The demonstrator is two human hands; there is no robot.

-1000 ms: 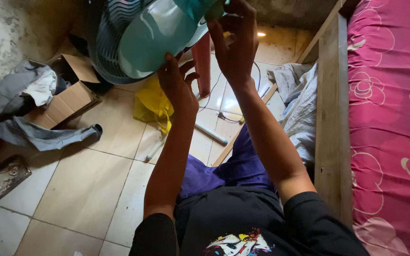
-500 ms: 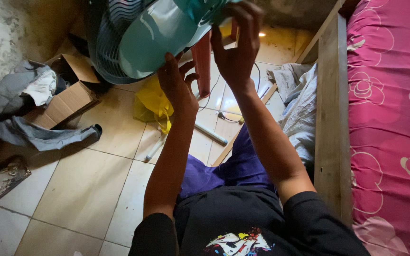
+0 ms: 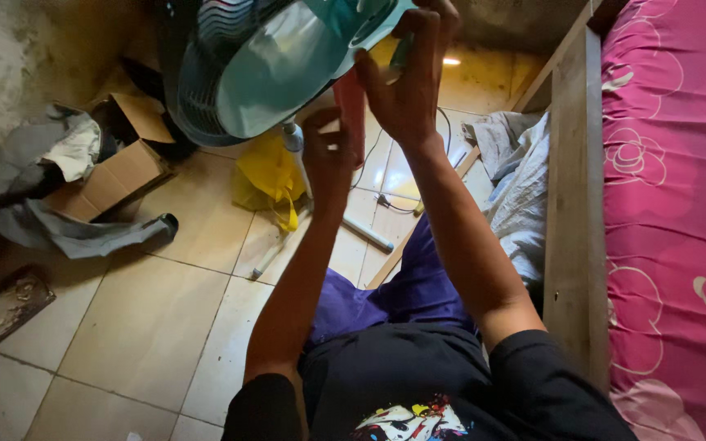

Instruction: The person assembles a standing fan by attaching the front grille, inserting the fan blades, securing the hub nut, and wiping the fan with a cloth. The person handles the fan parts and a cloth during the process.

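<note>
fan head [image 3: 288, 65] tipped up so its underside's reachable | right hand [image 3: 406, 82] clamped on its rim | left hand [image 3: 328, 151] loose, nothing gripped

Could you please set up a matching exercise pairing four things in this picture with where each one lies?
Things:
1. teal fan
2. cardboard box
3. yellow bag
4. pink flowered sheet

Places:
A. on the bed at the right edge
B. on the tiles below the fan
C. held up in both hands, at the top
D. on the floor at the left, among grey cloth

Pairs: 1-C, 2-D, 3-B, 4-A
</note>
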